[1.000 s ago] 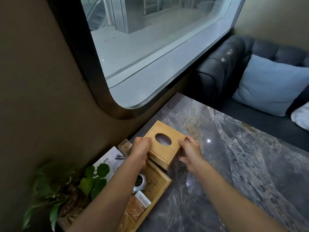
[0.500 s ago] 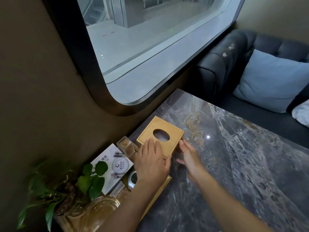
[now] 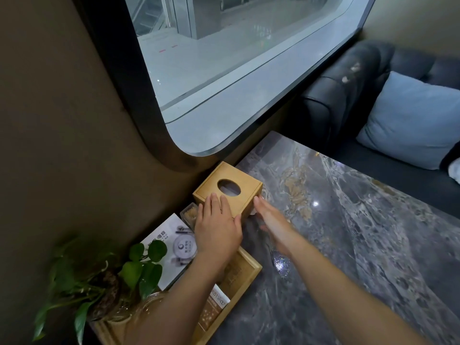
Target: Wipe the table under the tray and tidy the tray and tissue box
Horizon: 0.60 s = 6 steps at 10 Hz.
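Note:
A wooden tissue box [image 3: 239, 176] with an oval hole in its top stands on the grey marble table [image 3: 348, 232], close to the wall under the window. My left hand [image 3: 217, 227] lies flat with its fingers spread on the box's near top edge. My right hand [image 3: 270, 217] is flat against the box's right side, fingers straight. The wooden tray [image 3: 245, 275] sits behind my left forearm at the table's left edge and holds a brown packet [image 3: 211, 312]; much of it is hidden by my arm.
A clear toothpick holder [image 3: 190, 214] and a white printed card [image 3: 171, 241] stand left of the box. A leafy plant in a glass bowl [image 3: 107, 282] fills the near left corner. A dark sofa with a blue cushion [image 3: 408, 120] lies beyond the table.
The tissue box went from lifted in both hands to standing on the table nearer the wall. My left hand moved onto its top and my right hand flattened against its side.

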Each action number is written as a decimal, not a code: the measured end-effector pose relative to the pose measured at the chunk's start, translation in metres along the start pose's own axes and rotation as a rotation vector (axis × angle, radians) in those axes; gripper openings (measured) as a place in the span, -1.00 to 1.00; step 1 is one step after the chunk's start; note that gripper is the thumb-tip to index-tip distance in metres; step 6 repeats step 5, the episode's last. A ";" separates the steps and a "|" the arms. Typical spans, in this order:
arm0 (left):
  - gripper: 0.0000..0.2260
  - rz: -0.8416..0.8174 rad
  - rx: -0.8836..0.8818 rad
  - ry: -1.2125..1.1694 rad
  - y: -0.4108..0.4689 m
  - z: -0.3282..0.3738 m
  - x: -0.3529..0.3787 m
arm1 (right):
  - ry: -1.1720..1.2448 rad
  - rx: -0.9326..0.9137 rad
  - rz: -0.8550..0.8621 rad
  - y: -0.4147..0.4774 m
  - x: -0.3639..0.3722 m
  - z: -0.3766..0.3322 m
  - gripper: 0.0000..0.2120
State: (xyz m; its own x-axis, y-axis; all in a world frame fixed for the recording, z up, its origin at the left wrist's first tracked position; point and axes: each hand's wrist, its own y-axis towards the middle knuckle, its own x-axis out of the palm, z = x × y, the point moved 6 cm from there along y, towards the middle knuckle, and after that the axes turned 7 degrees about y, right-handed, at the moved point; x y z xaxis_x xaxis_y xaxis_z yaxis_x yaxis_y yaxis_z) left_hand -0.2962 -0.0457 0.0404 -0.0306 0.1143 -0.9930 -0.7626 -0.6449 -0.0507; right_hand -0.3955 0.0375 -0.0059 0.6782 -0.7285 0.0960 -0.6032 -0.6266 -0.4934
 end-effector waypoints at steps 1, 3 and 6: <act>-0.47 -0.003 -0.004 -0.005 0.003 -0.004 -0.003 | 0.037 0.010 -0.029 0.003 0.007 -0.003 -0.50; -0.47 -0.032 -0.001 -0.029 0.003 -0.003 -0.007 | -0.061 0.029 -0.003 0.000 -0.002 -0.006 -0.53; -0.54 -0.003 0.040 -0.012 0.007 0.008 -0.021 | -0.503 -0.029 0.046 -0.018 -0.024 -0.035 -0.65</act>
